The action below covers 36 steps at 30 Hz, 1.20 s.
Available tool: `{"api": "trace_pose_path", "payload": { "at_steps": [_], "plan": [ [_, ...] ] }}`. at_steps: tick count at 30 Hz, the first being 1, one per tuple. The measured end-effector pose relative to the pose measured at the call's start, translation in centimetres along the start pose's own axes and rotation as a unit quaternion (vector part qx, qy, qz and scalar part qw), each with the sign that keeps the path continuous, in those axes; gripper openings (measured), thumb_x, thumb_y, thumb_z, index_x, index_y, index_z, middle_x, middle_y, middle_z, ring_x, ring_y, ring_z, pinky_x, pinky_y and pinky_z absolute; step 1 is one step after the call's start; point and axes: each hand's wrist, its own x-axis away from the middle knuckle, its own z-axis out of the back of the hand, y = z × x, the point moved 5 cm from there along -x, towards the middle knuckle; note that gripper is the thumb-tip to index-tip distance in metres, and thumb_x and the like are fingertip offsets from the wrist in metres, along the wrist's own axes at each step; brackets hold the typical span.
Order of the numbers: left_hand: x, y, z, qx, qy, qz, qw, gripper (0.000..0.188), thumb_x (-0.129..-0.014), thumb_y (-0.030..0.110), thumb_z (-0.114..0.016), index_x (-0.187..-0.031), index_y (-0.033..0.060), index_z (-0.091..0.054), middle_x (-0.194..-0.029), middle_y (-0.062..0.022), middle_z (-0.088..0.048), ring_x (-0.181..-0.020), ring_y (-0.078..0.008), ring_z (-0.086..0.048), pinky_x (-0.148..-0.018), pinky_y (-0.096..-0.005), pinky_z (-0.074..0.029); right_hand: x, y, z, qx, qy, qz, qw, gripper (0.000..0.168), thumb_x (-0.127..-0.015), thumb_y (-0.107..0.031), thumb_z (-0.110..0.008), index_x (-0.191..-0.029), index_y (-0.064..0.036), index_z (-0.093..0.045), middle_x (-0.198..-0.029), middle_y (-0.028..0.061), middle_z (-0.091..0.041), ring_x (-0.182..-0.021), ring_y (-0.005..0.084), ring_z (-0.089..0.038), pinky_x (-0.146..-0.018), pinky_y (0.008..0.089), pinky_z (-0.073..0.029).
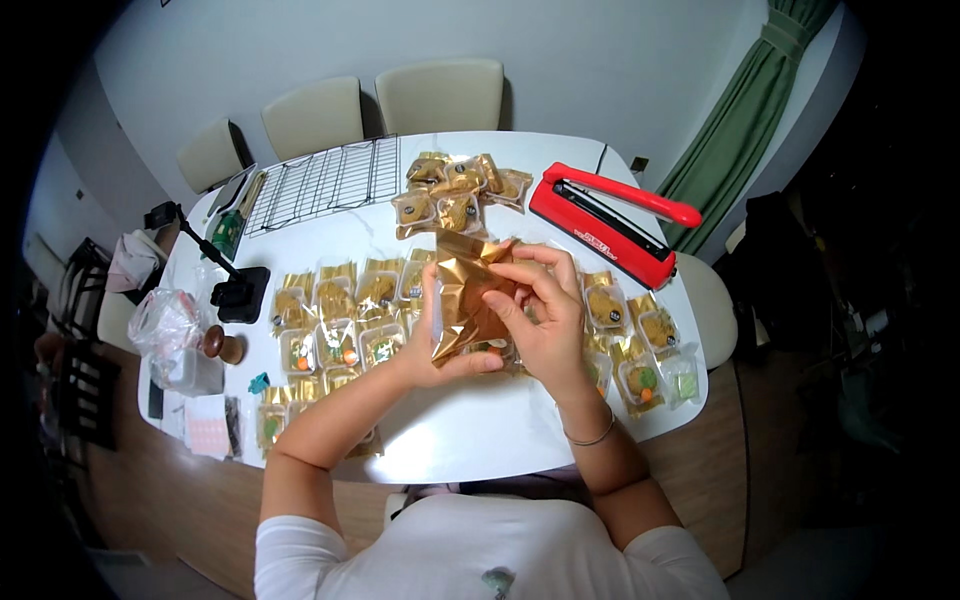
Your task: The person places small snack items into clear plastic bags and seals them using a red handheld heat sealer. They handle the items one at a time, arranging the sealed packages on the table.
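A shiny gold foil packet (469,296) is held up over the middle of the white table. My left hand (433,341) supports it from the left and below, its thumb along the lower edge. The fingertips of my right hand (541,300) touch the packet's right side, with thumb and fingers slightly bent. Around and beneath my hands lie many gold-backed packets with mooncake-like pastries in clear trays, such as a plain brown one (605,307) on the right and one with green and orange decoration (339,343) on the left.
A red impulse heat sealer (600,232) with its arm raised stands at the back right. More pastry packets (457,212) lie at the back. A black wire rack (322,184), a phone stand (238,294), a plastic bag (169,322) and a wooden stamp-like object (225,346) are on the left.
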Motion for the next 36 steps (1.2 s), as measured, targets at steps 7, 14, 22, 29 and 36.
{"api": "trace_pose_path", "payload": {
  "at_steps": [7,14,22,29,36],
  "plan": [
    [-1.9,0.2,7.4,-0.137,0.137,0.179,0.964,0.068,-0.065,0.004,-0.072,-0.121,0.0095,-0.034,-0.119,-0.0115,-0.044,-0.112,-0.0234,-0.046,-0.092,-0.0357,-0.041,-1.8,3.9,-0.4,-0.021,-0.039,-0.109,0.993,0.02,-0.082,-0.003,-0.064,-0.102,0.0,-0.061,-0.105,0.011,-0.052,-0.07,0.0114,-0.059,-0.062,0.0216,-0.05],
    [0.1,-7.7,25.9,-0.652,0.223,0.281,0.668,0.066,-0.058,0.005,-0.072,-0.117,0.0084,-0.041,-0.111,-0.0212,-0.044,-0.098,-0.0416,-0.049,-0.081,-0.0466,-0.046,-8.2,15.9,-4.1,0.178,-0.145,-0.148,0.962,0.048,-0.072,-0.025,-0.074,-0.106,0.004,-0.054,-0.093,0.0182,-0.056,-0.078,0.0293,-0.062,-0.072,0.034,-0.051],
    [-1.5,-9.0,24.9,-0.643,0.01,0.431,0.633,0.084,-0.057,0.03,-0.08,-0.131,0.0146,-0.043,-0.128,-0.0152,-0.043,-0.117,-0.0345,-0.043,-0.097,-0.0447,-0.039,-10.2,33.3,-6.4,0.232,-0.033,-0.298,0.925,0.037,-0.067,-0.026,-0.08,-0.074,0.0,-0.055,-0.073,0.0094,-0.059,-0.064,0.0177,-0.056,-0.055,0.0314,-0.044],
    [-5.2,-10.7,21.3,-0.454,0.134,0.178,0.863,0.048,-0.075,0.025,-0.072,-0.112,-0.0004,-0.057,-0.097,-0.0144,-0.062,-0.084,-0.0247,-0.063,-0.075,-0.0339,-0.051,-9.7,27.2,-8.6,-0.08,-0.158,-0.466,0.867,0.019,-0.075,-0.015,-0.075,-0.073,-0.004,-0.06,-0.071,0.0032,-0.06,-0.06,0.0114,-0.056,-0.053,0.0261,-0.044],
    [-7.7,-13.3,16.7,-0.003,0.172,0.243,0.955,0.028,-0.083,0.017,-0.069,-0.105,0.0017,-0.061,-0.095,-0.0031,-0.064,-0.08,-0.009,-0.06,-0.072,-0.0237,-0.049,-11.1,21.1,-7.5,-0.322,-0.161,-0.394,0.846,0.033,-0.082,-0.008,-0.068,-0.111,0.001,-0.054,-0.103,0.0082,-0.062,-0.09,0.0151,-0.061,-0.08,0.0259,-0.049]
  ]
}}
